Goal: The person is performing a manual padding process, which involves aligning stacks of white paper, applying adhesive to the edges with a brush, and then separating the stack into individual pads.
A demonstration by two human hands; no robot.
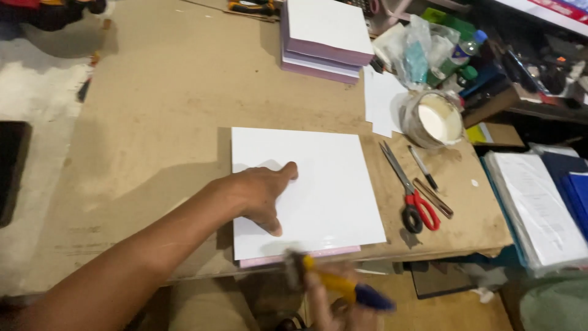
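Your right hand (334,306) is motion-blurred and cut by the lower edge; its grip on the yellow-and-blue tool (340,287) cannot be resolved, and the tool's grey tip is smeared. Your left hand (260,196) covers part of the white sheet (324,178), which hides all but a pink strip of the board (306,256) beneath. The stack of pink-edged boards (324,37) runs off the top edge. Items in the clutter (527,67) at upper right are too dark to identify.

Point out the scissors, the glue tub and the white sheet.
scissors (411,197): head view, near the pivot, above the red handles
glue tub (438,117): head view, on the white contents
white sheet (334,184): head view, bare middle
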